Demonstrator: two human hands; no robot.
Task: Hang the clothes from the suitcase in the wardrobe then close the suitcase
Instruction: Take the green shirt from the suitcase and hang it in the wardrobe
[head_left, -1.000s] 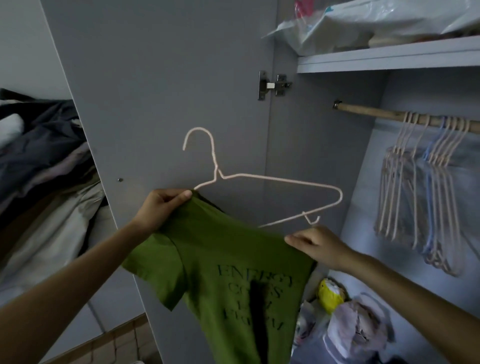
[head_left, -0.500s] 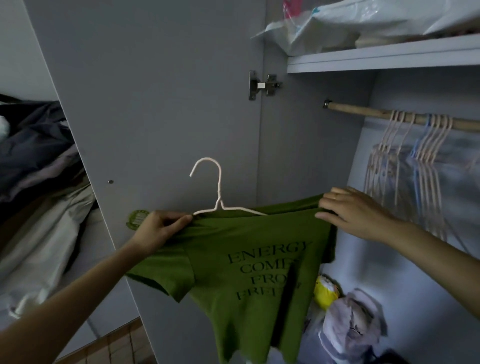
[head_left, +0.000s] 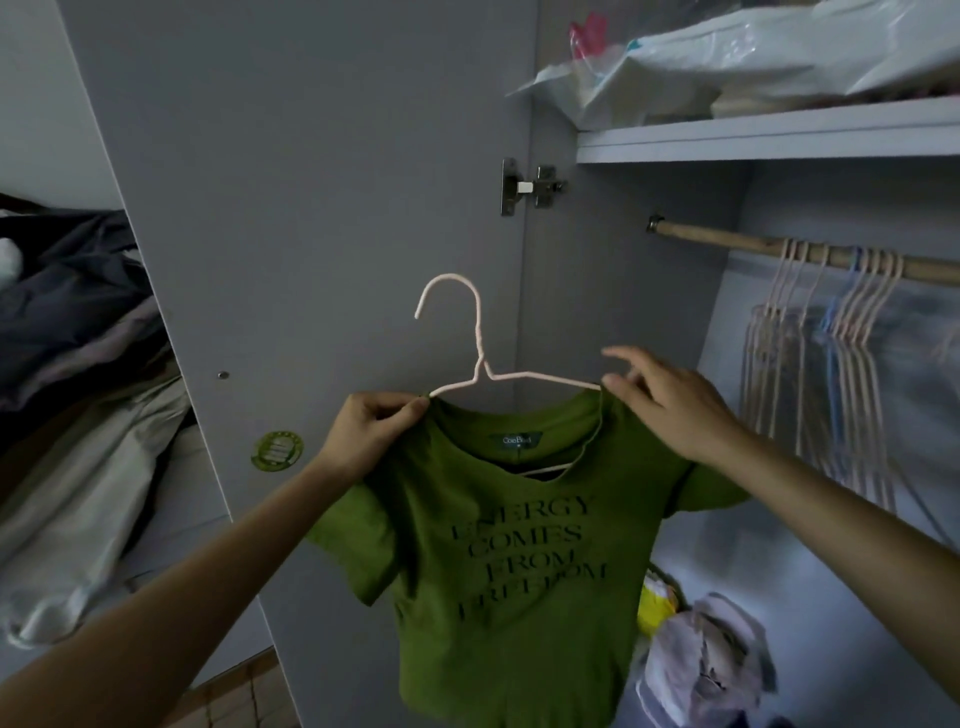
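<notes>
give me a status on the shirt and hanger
Left hand pinches shirt shoulder at hanger. Right hand at other shoulder, fingers loose. Shirt on hanger, not yet on rod. Rod's near end free.

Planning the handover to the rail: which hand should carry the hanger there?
Probably the right hand: it already touches the pink wire hanger and green printed T-shirt on the side nearer the wooden rail.
</notes>
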